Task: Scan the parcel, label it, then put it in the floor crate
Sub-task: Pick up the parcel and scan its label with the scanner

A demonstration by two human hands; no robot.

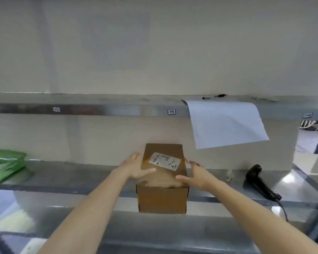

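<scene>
A brown cardboard parcel (162, 178) sits at the centre of the frame on the steel tabletop (62, 182), its near face overhanging the front edge. On its top is a white shipping label (164, 160) with printing and some handwriting, lying askew.

The left hand (136, 169) lies against the parcel's left top edge, fingers (135, 156) stretched flat along the side and thumb across the top. The right hand (196, 176) is spread open just beside the right edge, thumb reaching toward the top; whether it touches the cardboard cannot be told. Neither hand is closed in a grip yet.

The box looks stiff and dry, so palms pressed on opposite side walls should hold without slipping. Its top seems slightly sunken and wrinkled near the front, which suggests thin board; squeezing low on the walls, near the corners, would be safer than pressing the lid. Weight cannot be judged.

A black handheld barcode scanner (259, 180) lies at the right of the frame, a green plastic basket (6, 162) at the left. No floor crate is in view.
</scene>
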